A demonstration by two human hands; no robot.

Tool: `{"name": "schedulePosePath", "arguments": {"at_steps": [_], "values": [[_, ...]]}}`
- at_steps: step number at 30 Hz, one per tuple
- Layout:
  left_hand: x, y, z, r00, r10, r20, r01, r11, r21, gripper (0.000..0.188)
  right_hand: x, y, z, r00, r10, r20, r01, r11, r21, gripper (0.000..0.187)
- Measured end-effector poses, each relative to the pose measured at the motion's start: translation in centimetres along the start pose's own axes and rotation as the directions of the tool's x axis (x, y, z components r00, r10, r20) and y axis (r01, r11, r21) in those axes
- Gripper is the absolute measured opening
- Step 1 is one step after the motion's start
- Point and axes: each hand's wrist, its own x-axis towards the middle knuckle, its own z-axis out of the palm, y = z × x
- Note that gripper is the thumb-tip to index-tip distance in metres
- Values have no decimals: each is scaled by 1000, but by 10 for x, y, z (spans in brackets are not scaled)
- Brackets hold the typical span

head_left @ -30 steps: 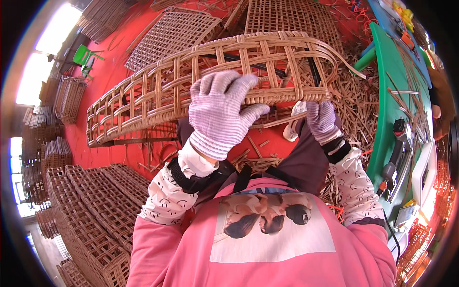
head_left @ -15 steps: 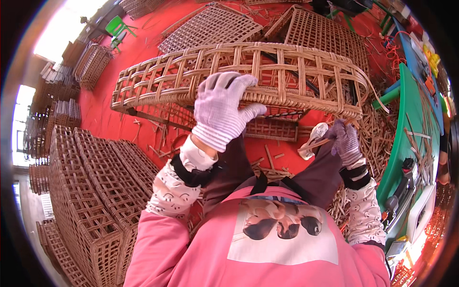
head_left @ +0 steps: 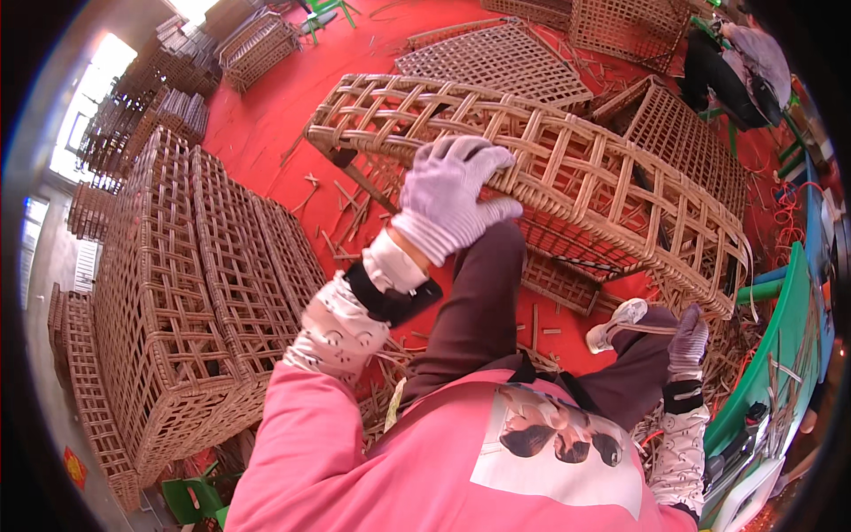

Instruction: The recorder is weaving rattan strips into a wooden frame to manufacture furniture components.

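Observation:
Across my knees leans a long woven wicker basket (head_left: 554, 182), brown, with an open lattice and dark frame bars showing inside. My left hand (head_left: 450, 193), in a pale striped knit glove, grips its braided near edge, fingers over the top and thumb below. Lower right, beside the basket's right end, my right hand (head_left: 687, 344) is closed in a similar glove. A thin brown wicker strip (head_left: 647, 329) sticks out leftward from its fingers. The far end of that strip passes near my light shoe (head_left: 620, 321).
Tall lattice baskets (head_left: 182, 310) stand stacked at my left. More woven baskets (head_left: 496, 60) lie on the red floor (head_left: 266, 133) ahead. A green table (head_left: 771, 355) with tools and loose strips is at my right. Another person (head_left: 731, 71) works at the far right.
The view has swung left, so the scene sits farther right. The basket now slants down to the right. My left hand keeps its grip; my right hand still holds the strip.

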Motion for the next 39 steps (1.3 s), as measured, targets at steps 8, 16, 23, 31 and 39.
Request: {"name": "schedulePosePath", "arguments": {"at_steps": [8,16,23,31,39], "values": [[-3,-12,16,968,180,-177,-187,982,-23,38,5,7,-11,978,-196,73,208,891,-403,24],[-20,-102,-19,964,14,-265,-15,1000,-3,48,5,19,-23,986,165,7,-160,963,-215,34],[-13,-139,-23,998,28,-52,-27,999,20,37,8,23,-13,997,4,-82,-1,999,41,36],[-32,-160,-28,941,56,-334,-20,994,111,48,6,17,-20,994,-19,-103,22,999,32,32],[-26,-228,-48,994,-104,38,100,990,99,41,-7,-28,-26,952,68,298,223,512,-830,12]]}}
